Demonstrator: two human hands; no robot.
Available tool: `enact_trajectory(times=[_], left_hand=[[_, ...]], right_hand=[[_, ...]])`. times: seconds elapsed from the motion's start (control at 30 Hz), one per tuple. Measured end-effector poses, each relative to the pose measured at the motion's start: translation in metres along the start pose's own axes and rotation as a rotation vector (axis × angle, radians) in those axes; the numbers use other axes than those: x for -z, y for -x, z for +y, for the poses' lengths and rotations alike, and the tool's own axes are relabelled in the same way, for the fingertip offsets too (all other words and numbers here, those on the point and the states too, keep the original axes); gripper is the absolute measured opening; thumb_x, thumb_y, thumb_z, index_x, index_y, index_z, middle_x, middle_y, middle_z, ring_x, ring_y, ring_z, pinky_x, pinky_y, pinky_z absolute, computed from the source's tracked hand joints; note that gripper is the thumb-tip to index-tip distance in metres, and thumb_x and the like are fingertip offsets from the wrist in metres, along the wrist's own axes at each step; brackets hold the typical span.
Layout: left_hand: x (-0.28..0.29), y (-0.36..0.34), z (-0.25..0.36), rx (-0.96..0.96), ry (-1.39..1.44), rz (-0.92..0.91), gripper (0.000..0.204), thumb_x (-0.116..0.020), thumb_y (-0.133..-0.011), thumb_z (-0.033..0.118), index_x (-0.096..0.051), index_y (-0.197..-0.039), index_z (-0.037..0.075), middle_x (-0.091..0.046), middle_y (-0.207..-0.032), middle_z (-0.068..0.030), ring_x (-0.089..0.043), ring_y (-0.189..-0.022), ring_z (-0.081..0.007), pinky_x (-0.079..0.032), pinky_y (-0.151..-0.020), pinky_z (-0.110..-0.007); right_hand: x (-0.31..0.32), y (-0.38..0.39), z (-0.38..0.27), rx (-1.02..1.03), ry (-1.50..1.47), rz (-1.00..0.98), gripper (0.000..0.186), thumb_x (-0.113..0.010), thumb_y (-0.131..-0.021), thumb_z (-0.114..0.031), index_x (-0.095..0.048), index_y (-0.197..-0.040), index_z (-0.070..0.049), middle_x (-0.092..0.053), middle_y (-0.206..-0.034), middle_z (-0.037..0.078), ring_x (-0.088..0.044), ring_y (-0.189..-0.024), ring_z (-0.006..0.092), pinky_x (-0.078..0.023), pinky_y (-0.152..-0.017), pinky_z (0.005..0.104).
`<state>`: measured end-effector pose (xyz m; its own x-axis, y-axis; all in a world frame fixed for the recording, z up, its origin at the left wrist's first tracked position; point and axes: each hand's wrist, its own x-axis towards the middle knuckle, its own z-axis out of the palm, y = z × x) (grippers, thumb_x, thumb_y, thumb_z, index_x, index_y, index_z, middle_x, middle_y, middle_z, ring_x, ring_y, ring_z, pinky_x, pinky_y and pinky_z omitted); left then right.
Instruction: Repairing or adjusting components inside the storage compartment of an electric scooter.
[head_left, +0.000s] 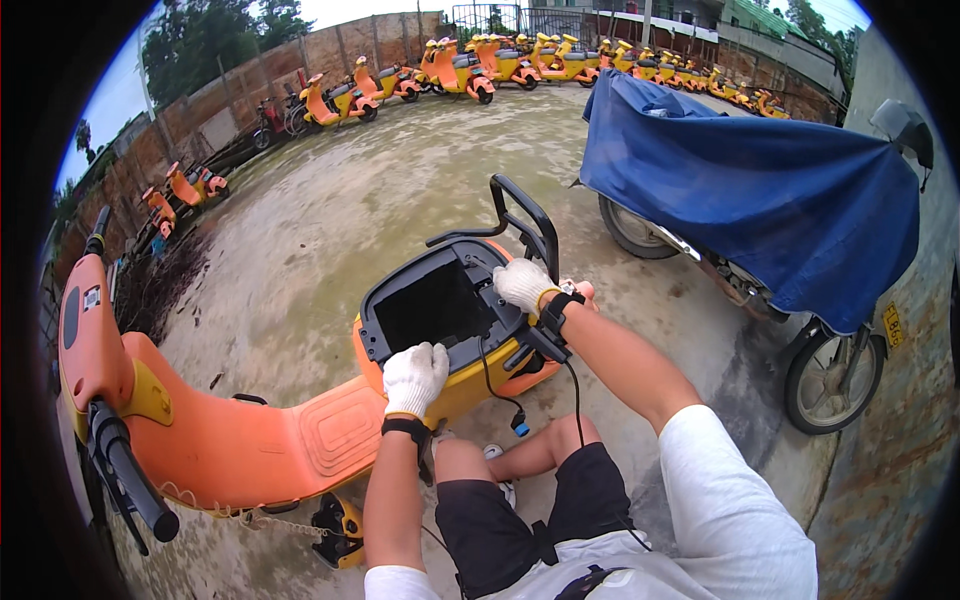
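Note:
An orange-and-yellow scooter [335, 435] stands before me, its black storage compartment [372, 310] open and dark inside. My left hand [415, 377], in a white knit glove, has its fingers closed on the compartment's rim at the near left corner. Across the opening, my right hand [523, 286], gloved alike, grips the right part of that rim. A bent black tube rail [535, 218] rises behind it. Black cables [488, 375] hang down the side, one ending in a blue connector [520, 427]. Whatever lies deep inside the compartment cannot be made out.
A motorbike under a blue cover [740, 190] stands to my right beside a wall [870, 450]. The scooter's handlebar [140, 485] is at left. A chain [250, 518] and yellow-black object [348, 535] are below. Several parked scooters [450, 75] line the yard's far side.

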<state>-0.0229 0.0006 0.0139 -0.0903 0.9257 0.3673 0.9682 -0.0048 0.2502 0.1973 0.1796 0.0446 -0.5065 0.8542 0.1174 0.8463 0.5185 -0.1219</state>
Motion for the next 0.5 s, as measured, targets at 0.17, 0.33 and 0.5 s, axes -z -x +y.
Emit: enact_trajectory(times=[0.17,0.33,0.5], left_hand=[[-0.003,0.002,-0.001,-0.038,0.022,0.069,0.041,-0.059,-0.101,0.036,-0.070,-0.075,0.006,-0.071,-0.073,-0.0205,-0.072,-0.070,-0.0416,-0.057,-0.069,-0.054],[-0.005,0.002,0.000,-0.017,0.018,0.084,0.041,-0.060,-0.100,0.036,-0.070,-0.075,0.006,-0.072,-0.074,-0.0200,-0.072,-0.070,-0.0409,-0.058,-0.069,-0.053],[-0.007,0.002,0.000,-0.006,0.018,0.083,0.041,-0.061,-0.099,0.036,-0.071,-0.074,0.006,-0.073,-0.075,-0.0200,-0.073,-0.070,-0.0404,-0.059,-0.069,-0.052]], right_hand=[[-0.006,-0.003,0.012,0.096,0.131,0.040,0.020,-0.071,-0.091,-0.019,-0.076,-0.100,-0.001,-0.074,-0.088,0.027,-0.075,-0.086,0.0453,-0.059,-0.078,0.0542],[0.006,-0.002,0.009,0.159,-0.014,-0.185,0.020,-0.062,-0.094,-0.017,-0.077,-0.091,-0.004,-0.073,-0.086,0.018,-0.071,-0.076,0.0345,-0.056,-0.065,0.0449],[0.021,0.010,-0.025,-0.497,-1.052,-0.422,0.031,-0.045,-0.107,-0.028,-0.068,-0.097,-0.010,-0.060,-0.071,-0.004,-0.048,-0.050,0.0074,-0.036,-0.039,0.0261]])
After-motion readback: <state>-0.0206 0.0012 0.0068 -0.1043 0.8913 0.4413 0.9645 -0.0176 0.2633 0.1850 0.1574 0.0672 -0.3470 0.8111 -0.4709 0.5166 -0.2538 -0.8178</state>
